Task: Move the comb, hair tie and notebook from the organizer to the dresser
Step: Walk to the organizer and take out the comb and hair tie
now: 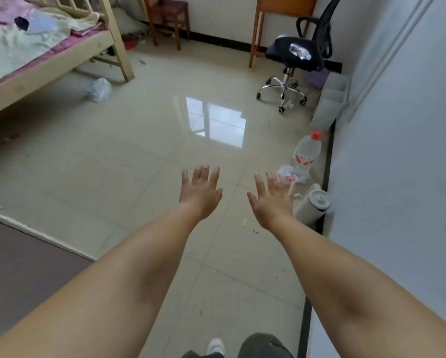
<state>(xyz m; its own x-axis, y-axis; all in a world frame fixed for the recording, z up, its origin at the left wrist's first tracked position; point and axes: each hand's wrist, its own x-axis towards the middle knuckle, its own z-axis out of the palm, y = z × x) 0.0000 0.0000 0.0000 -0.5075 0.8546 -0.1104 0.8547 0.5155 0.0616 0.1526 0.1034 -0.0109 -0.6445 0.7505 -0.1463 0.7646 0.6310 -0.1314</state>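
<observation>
Both arms were stretched out over the glossy tiled floor [144, 161], the left hand [200, 192] and right hand [272, 200] side by side but apart, fingers spread wide and holding nothing. Taking the black office chair [301, 51] as the marker: a grey organizer [331, 99] sat just beside it against the wall, and a red-capped water bottle [307, 151] stood nearer the hands than that. The comb, hair tie and notebook could not be made out anywhere, nor could the dresser.
</observation>
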